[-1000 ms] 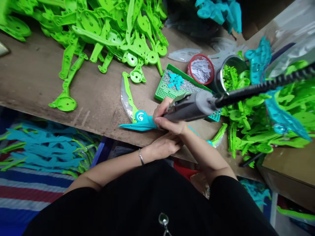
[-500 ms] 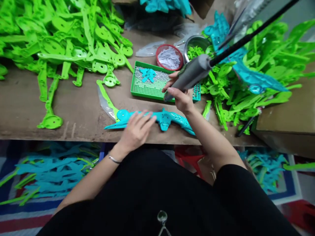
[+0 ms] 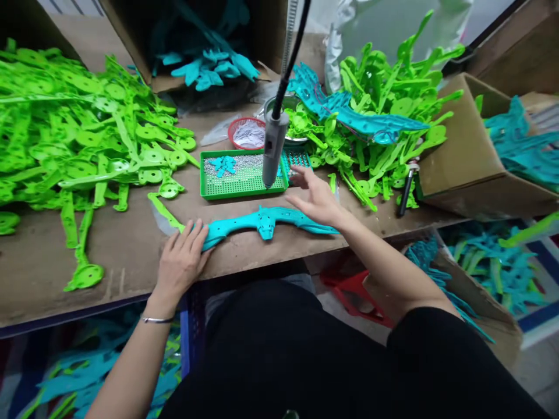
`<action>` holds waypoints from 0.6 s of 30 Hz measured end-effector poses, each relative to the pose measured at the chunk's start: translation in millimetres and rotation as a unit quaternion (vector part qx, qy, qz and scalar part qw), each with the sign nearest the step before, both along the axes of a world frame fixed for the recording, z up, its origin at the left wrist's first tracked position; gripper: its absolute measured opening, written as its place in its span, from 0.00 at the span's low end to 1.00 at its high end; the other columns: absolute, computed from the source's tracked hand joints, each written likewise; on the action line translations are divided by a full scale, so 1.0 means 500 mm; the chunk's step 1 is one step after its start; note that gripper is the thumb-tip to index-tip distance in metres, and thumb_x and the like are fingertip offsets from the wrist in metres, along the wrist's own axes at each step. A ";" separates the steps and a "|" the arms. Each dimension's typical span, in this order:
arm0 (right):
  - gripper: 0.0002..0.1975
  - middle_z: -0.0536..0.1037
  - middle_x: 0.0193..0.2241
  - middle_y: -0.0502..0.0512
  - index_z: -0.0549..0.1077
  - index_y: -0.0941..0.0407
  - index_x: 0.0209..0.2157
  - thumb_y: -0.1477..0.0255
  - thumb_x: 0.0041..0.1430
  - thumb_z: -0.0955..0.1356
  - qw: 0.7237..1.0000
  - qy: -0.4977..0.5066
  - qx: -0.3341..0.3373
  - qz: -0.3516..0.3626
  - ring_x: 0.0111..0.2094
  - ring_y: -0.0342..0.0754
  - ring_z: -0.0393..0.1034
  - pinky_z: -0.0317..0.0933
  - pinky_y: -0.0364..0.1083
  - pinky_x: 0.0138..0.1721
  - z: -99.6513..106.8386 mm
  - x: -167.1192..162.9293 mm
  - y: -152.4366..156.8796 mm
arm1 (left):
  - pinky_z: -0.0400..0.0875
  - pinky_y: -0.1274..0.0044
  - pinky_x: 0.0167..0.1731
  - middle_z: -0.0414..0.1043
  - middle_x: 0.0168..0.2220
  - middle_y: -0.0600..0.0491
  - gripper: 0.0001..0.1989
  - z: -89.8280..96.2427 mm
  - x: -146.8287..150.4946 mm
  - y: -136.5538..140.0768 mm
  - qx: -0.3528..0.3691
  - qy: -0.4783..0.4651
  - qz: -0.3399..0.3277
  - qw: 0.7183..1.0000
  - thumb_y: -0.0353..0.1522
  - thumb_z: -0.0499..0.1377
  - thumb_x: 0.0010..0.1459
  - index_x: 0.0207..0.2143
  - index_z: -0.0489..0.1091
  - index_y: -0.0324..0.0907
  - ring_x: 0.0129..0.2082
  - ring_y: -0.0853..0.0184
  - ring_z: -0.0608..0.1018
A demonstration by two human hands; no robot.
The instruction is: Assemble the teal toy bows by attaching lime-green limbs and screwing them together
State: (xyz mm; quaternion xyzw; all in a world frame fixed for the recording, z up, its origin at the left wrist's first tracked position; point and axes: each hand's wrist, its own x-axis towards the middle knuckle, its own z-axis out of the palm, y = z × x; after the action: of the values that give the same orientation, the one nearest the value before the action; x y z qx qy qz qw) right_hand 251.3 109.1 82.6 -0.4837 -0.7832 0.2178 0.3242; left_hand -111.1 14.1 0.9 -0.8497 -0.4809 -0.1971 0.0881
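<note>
A turquoise plastic bow-shaped part [image 3: 236,224] lies lengthwise along the table's front, its raised centre block upward. My left hand [image 3: 181,256] rests over its left end with fingers stretched flat, hiding that tip. My right hand [image 3: 317,198] is held above the part's right half, fingers spread and nothing in them. Just left of those fingers a grey electric screwdriver [image 3: 273,151] hangs upright from a black cord and a spring, in front of the green tray [image 3: 244,192]. Silvery screws and small turquoise pieces lie in the tray.
Bright green plastic parts are heaped at left [image 3: 87,128] and right [image 3: 371,139]. Behind the tray stand a red basket [image 3: 233,144] of white slips and a metal bowl. A cardboard box [image 3: 454,157] stands at right. Below the table edge are bins of turquoise parts.
My right hand has let go of the screwdriver, which now hangs upright. My left hand has slid left to the part's end. The view has tilted up and shifted right.
</note>
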 end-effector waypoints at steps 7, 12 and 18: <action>0.13 0.76 0.44 0.65 0.74 0.57 0.45 0.66 0.61 0.69 0.952 -0.271 0.144 0.002 0.46 0.60 0.69 0.65 0.59 0.47 -0.008 0.108 -0.158 | 0.69 0.62 0.49 0.75 0.56 0.37 0.27 0.056 -0.014 0.018 0.030 0.031 0.011 0.999 0.37 0.57 0.67 0.66 0.63 0.41 0.55 0.47 0.78; 0.10 0.79 0.42 0.61 0.76 0.52 0.45 0.71 0.64 0.68 0.926 -0.261 0.269 -0.042 0.43 0.57 0.72 0.66 0.56 0.44 -0.022 0.125 -0.144 | 0.66 0.63 0.45 0.79 0.49 0.42 0.20 0.118 -0.020 0.037 0.064 0.039 0.041 0.996 0.37 0.56 0.68 0.61 0.69 0.45 0.46 0.53 0.80; 0.16 0.82 0.44 0.60 0.78 0.49 0.51 0.67 0.62 0.71 0.932 -0.163 0.323 -0.024 0.43 0.58 0.76 0.70 0.58 0.43 -0.005 0.125 -0.088 | 0.65 0.64 0.51 0.81 0.51 0.48 0.12 0.182 -0.024 0.050 0.099 -0.018 0.055 0.993 0.38 0.55 0.70 0.50 0.75 0.47 0.48 0.59 0.81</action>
State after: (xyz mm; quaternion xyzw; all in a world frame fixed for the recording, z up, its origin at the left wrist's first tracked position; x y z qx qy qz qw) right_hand 313.5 65.2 80.1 -0.4007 -0.8414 -0.1365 0.3360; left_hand -123.0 39.0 91.8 -0.8054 -0.5067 -0.2537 0.1741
